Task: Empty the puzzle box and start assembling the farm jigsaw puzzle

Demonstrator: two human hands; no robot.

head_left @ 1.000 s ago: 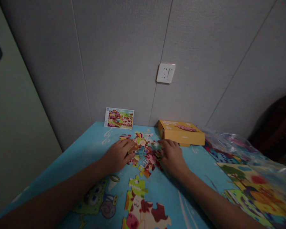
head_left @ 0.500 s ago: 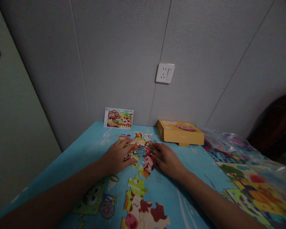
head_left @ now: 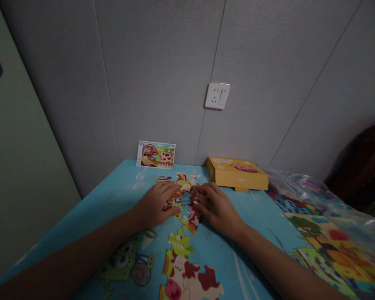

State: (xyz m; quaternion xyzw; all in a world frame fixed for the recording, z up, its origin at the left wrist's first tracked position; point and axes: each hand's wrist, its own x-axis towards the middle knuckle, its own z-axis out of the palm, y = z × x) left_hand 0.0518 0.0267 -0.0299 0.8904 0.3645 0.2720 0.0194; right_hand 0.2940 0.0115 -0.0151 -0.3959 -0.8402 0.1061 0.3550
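Note:
A heap of loose jigsaw puzzle pieces (head_left: 185, 200) lies between my two hands on the blue patterned table cover (head_left: 112, 196). My left hand (head_left: 158, 204) rests at the heap's left side, thumb and fingers apart, over some pieces. On the other side, my right hand (head_left: 217, 208) curves over the right edge, its thumb apart from the fingers and its fingertips touching pieces. No piece shows clearly gripped in either hand. Nearer to me is a joined puzzle section with a cow (head_left: 187, 277), a green fence piece (head_left: 179, 243) attached at its top.
A farm picture card (head_left: 157, 155) leans against the wall at the back. To its right sits a yellow puzzle box (head_left: 240, 175). Clear plastic wrap (head_left: 309, 191) and picture sheets (head_left: 337, 246) lie along the right side. A socket (head_left: 217, 96) is on the wall.
My right hand has moved slightly inward and its fingers have curled more over the pieces. My left hand has shifted a little over the heap. The joined cow section stays put.

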